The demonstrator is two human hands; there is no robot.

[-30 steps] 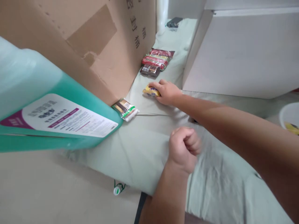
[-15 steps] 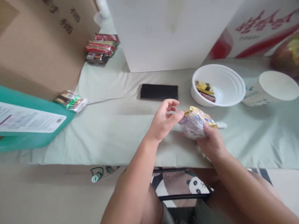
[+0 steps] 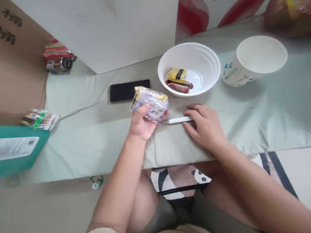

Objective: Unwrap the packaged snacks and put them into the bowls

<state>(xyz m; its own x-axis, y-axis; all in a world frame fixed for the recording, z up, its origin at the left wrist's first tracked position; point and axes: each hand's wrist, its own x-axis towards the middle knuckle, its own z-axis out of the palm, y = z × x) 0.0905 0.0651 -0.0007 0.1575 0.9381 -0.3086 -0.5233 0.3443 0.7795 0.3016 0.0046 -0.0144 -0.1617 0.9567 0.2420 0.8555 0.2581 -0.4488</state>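
My left hand (image 3: 143, 124) grips a clear and yellow snack packet (image 3: 152, 103) with blue print, held up above the cloth in front of the phone. A slim white utility knife (image 3: 178, 120) with a greyish tip pointing left lies on the cloth. Thumb and fingers of my right hand (image 3: 205, 126) close round its right end. Just beyond both hands, a white plastic bowl (image 3: 206, 77) contains a yellow packet (image 3: 178, 74) and a reddish-brown packet (image 3: 179, 86).
Left of the bowl lies a black phone (image 3: 121, 92). A paper cup (image 3: 233, 72) leans at the right. White box (image 3: 97, 32), cardboard box (image 3: 21, 71), green container (image 3: 21, 165) and wrapped snacks (image 3: 40, 119) border the left and back. The cloth-covered table (image 3: 85, 152) ends near my lap.
The snack packet has passed from my right hand to my left. My right hand has come down onto the white knife. The view has shifted right.
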